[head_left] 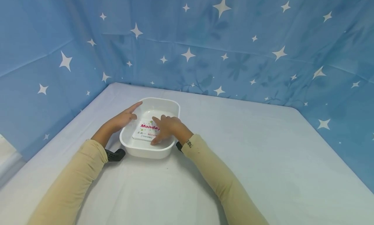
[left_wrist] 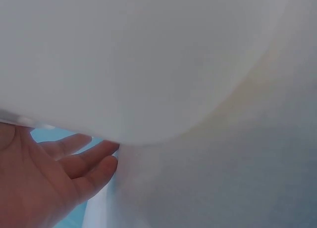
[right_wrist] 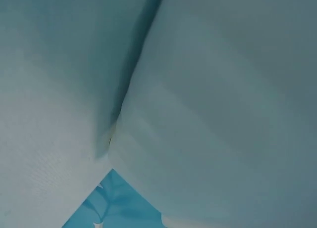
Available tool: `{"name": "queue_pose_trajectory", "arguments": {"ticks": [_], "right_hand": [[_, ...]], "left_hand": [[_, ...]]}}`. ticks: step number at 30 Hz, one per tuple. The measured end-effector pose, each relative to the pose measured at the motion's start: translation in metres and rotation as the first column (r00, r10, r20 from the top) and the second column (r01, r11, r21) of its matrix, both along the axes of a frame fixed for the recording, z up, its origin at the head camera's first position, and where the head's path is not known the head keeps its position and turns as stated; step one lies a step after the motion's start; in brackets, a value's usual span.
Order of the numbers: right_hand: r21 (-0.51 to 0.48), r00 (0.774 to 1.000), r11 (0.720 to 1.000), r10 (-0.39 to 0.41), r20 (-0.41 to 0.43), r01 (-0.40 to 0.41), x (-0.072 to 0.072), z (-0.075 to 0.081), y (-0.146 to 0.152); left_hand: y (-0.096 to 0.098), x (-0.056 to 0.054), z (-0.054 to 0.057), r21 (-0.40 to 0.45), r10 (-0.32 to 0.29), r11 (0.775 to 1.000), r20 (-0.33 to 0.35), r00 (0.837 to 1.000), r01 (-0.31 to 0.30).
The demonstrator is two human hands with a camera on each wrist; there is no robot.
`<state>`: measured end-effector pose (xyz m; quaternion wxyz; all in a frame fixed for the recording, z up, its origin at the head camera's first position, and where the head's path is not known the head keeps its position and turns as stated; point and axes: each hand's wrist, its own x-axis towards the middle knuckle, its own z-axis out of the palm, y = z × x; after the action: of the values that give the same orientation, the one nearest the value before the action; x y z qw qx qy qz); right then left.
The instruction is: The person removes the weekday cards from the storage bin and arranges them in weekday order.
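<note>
Partly under right hand (head_left: 170, 125), Monday card (head_left: 144, 132), inside white tub (head_left: 146, 153)

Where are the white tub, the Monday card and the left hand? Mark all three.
White tub (head_left: 146, 153): head view, on its near outer wall.
Monday card (head_left: 145, 130): head view, on its printed face.
Left hand (head_left: 122, 119): head view, middle of the hand.

The tub (head_left: 147, 152) looks to me like smooth plastic with a soft gloss, and the card (head_left: 146, 127) like smooth printed paper. I see the counter (head_left: 263, 153) covered in matt white cloth, the starry curtain (head_left: 198, 27) in creased cloth, and the sleeves (head_left: 70, 179) in matt, wrinkled fabric.
</note>
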<state>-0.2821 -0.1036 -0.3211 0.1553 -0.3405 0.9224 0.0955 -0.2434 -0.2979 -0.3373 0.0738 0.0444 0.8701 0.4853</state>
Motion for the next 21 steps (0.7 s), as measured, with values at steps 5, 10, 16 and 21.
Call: {"name": "queue_pose_trajectory", "arguments": {"ticks": [5,10,16,21], "right_hand": [[-0.05,0.998,0.998,0.047,-0.04,-0.049,0.0,-0.002,0.002],[-0.134,0.996,0.988,0.067,-0.059,-0.075,0.001,-0.001,0.005],[-0.191,0.991,0.978,0.069,-0.112,-0.089,0.004,0.0,0.009],[-0.204,0.97,0.972,0.068,-0.235,-0.118,0.005,0.0,0.011]], "left_hand": [[-0.002,0.002,-0.003,0.019,-0.031,0.999,-0.044,0.999,0.032],[-0.002,0.003,-0.001,0.001,-0.033,0.999,-0.057,0.998,0.033],[0.002,0.001,-0.001,-0.021,0.003,1.0,-0.011,1.0,-0.003],[0.006,0.001,0.001,-0.034,0.021,0.999,0.005,1.0,-0.021]]}}
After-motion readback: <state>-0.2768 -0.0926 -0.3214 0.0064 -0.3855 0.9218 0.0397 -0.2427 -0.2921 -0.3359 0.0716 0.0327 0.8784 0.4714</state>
